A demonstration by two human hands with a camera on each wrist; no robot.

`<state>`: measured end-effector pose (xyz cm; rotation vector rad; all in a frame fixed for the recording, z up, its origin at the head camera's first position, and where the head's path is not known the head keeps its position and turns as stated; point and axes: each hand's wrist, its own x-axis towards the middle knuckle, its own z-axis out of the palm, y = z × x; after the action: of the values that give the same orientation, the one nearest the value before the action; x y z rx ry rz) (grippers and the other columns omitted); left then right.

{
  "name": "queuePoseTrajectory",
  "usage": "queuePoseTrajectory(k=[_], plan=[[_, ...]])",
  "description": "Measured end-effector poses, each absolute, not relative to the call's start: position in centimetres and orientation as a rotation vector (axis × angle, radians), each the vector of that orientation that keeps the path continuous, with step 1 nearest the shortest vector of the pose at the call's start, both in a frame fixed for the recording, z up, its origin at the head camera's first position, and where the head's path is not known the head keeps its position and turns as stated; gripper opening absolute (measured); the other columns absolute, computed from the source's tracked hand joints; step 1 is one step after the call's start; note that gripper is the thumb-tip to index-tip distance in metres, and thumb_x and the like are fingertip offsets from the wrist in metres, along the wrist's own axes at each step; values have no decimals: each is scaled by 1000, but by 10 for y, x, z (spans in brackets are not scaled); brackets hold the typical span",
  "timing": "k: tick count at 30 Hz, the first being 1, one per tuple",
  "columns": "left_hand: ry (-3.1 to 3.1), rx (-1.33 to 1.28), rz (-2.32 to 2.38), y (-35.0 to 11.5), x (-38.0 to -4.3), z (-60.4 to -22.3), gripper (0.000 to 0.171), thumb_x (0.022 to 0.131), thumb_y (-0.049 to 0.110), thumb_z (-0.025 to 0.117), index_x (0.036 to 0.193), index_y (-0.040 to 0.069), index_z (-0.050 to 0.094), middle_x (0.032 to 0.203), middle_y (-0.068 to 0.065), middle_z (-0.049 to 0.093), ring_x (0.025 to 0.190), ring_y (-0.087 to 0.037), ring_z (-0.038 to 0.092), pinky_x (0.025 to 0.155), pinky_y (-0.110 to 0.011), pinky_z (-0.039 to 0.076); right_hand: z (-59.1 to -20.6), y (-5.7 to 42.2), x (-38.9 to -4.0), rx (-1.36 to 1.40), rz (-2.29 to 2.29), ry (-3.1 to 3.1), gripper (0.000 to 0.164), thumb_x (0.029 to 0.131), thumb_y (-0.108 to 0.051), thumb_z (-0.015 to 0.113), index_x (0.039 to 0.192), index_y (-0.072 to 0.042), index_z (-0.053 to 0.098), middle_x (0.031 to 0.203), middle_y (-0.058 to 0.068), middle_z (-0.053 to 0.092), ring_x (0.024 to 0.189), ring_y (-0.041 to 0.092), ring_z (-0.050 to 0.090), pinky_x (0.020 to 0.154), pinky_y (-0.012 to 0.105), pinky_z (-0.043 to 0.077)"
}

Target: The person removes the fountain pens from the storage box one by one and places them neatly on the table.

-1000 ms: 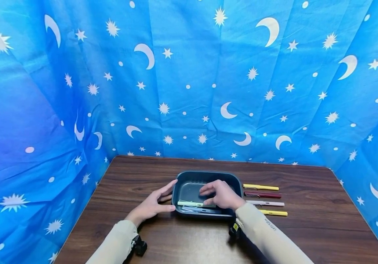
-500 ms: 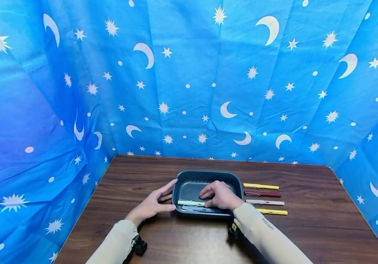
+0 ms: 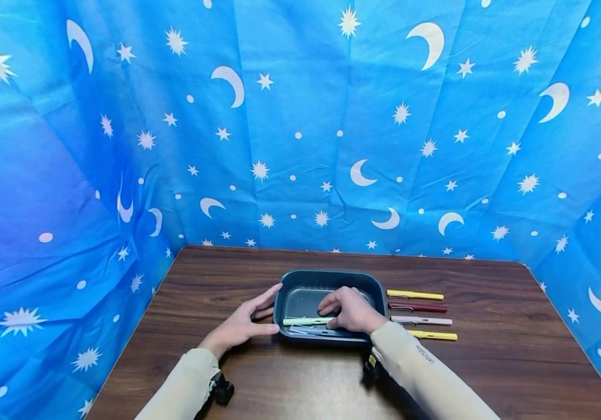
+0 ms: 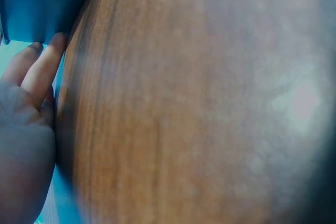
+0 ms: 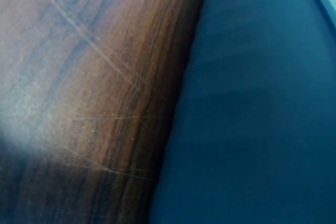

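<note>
A dark rectangular box [image 3: 300, 279] stands on the wooden table. Inside it, along the near side, lie a pale green pen [image 3: 303, 321] and a grey-blue pen [image 3: 311, 332]. My left hand [image 3: 245, 325] is spread at the box's left end, its straight fingers and thumb against the wall; the left wrist view shows fingertips [image 4: 59, 40] at that wall. My right hand [image 3: 355, 312] reaches into the box with bent fingers. Its thumb overlaps the pale green pen's right part, which the hand hides; I cannot tell whether it pinches that pen.
Right of the box lie a yellow pen [image 3: 415, 295], a dark red pen [image 3: 418, 308], a white pen [image 3: 422, 321] and another yellow pen [image 3: 433, 335], roughly parallel. A blue star-and-moon cloth [image 3: 300, 116] hangs behind the table [image 3: 500, 361].
My right hand has shifted very slightly left inside the box, and its thumb now covers more of the pale green pen's right part. My left hand stays at the box wall.
</note>
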<state>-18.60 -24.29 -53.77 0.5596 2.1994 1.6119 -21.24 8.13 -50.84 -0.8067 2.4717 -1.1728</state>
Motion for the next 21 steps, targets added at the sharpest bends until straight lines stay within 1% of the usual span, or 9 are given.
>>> queuePoseTrajectory(k=[4,7,14,16,21], plan=[[2203,554,1609,-243,-186,-537,85,98,19,77,166,41,29,173,0,26,152,-32,41,122,-63,30,-509,81,-212,-802,-1153,2497,40,83,4,85,121,-3,77,99,4,82,127,33,65,114,61,42],[2201,551,1609,-243,-186,-538,86,98,20,77,166,41,28,173,0,26,152,-32,41,122,-62,30,-509,81,-211,-803,-1134,2517,42,83,4,86,123,-4,76,96,3,82,124,32,66,113,60,44],[2198,548,1611,-244,-187,-540,86,98,22,78,165,42,28,173,1,26,151,-32,42,122,-62,31,-510,79,-212,-853,-1061,2577,41,83,0,87,122,-4,76,88,-1,80,101,22,74,101,53,55],[2197,551,1612,-244,-187,-540,86,98,21,77,166,42,28,173,1,26,151,-32,41,122,-62,32,-511,79,-211,-852,-1044,2587,39,84,-2,87,122,-5,76,88,-3,80,99,20,74,101,52,55],[2197,559,1613,-244,-187,-541,86,98,22,78,166,41,28,173,0,26,151,-33,41,122,-62,32,-511,80,-210,-848,-1040,2581,35,88,-6,85,122,-7,77,90,-4,80,100,17,73,104,53,53]])
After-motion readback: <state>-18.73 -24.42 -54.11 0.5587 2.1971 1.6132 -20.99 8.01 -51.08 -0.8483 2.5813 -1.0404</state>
